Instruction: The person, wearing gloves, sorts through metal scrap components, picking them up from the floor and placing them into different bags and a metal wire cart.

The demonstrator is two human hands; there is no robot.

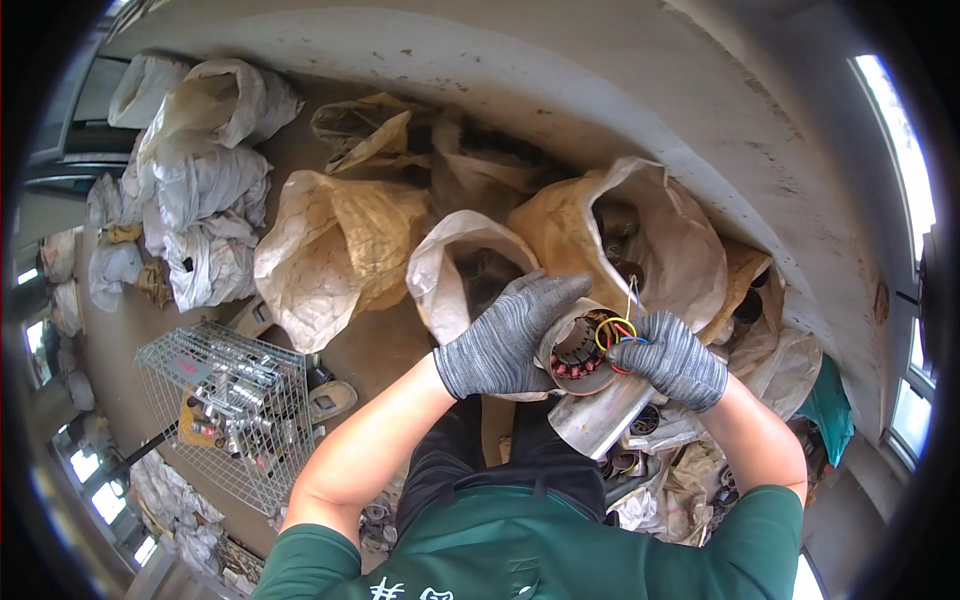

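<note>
The left hand has its grip wrapped around a motor stator, held between both hands just beside a silvery metal cylinder. The right hand pinches coloured lead wires in its grip. Open-mouthed sacks stand on the far side.

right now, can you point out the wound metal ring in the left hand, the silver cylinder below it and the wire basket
Wound metal ring (576, 370), head view: red windings inside.
Silver cylinder (598, 415), head view: outer wall.
Wire basket (162, 375), head view: left mesh wall.
</note>
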